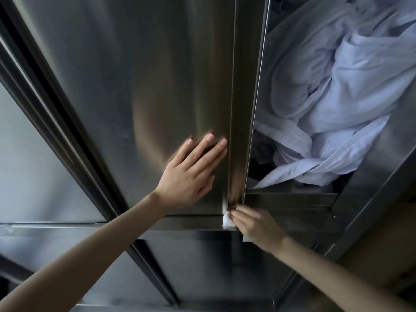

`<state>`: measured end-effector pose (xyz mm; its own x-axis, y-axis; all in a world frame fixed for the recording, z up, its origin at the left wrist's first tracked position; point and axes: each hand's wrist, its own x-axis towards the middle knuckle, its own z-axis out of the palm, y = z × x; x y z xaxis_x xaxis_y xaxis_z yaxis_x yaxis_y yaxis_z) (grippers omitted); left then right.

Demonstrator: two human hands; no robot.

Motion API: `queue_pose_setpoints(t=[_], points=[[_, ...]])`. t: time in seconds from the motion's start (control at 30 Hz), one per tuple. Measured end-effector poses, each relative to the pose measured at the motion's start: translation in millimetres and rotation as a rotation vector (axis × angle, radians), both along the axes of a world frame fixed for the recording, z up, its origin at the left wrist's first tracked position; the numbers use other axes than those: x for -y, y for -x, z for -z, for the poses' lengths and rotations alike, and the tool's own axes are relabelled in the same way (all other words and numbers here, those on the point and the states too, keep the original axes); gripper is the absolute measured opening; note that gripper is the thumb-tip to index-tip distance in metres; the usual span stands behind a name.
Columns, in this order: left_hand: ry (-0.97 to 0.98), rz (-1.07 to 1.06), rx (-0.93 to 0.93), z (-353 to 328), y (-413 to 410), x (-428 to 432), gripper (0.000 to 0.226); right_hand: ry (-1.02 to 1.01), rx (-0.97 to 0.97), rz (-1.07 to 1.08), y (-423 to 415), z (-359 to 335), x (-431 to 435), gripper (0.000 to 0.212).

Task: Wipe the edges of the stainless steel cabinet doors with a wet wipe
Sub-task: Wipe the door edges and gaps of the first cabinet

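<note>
A stainless steel cabinet door (139, 86) fills the middle of the view, seen from below. My left hand (191, 174) lies flat on its face with straight fingers, close to the door's right edge (238, 131). My right hand (256, 224) pinches a small white wet wipe (227, 220) against the bottom corner of that edge, where it meets the lower rail (191, 222). Most of the wipe is hidden under my fingers.
To the right the cabinet stands open, with crumpled pale blue cloth (337, 104) piled inside. A second steel door (33, 154) lies at the left behind a dark vertical seam (67, 131). More steel panels (213, 271) run below the rail.
</note>
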<state>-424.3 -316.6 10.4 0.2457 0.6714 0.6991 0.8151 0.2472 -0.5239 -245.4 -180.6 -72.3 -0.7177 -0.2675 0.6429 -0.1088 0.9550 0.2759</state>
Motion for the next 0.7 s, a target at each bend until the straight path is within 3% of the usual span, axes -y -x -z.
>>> queue_pose_setpoints(t=[0.1,0.3,0.4,0.5,0.6,0.7], points=[[0.012,-0.015,-0.023,-2.2,0.8,2.2,0.067,0.042,0.12,0.037,-1.1,7.9,1.8,0.02],[0.053,-0.078,-0.076,-8.2,-3.3,3.5,0.075,-0.011,0.463,0.146,1.7,-31.2,7.4,0.024],[0.089,-0.111,-0.092,-10.7,-8.0,2.6,0.089,0.31,0.7,0.144,-3.5,-42.4,-0.8,0.018],[0.118,-0.153,-0.132,-10.8,-10.4,-0.2,0.103,0.603,0.489,0.17,-36.7,-49.6,-10.9,0.02],[0.108,-0.192,-0.163,-8.5,-14.4,-4.6,0.105,0.687,0.112,0.213,-74.3,-53.3,-13.9,0.034],[0.097,-0.209,-0.183,-6.3,-17.4,-9.9,0.104,0.71,-0.087,0.282,-94.6,-57.5,-7.3,0.037]])
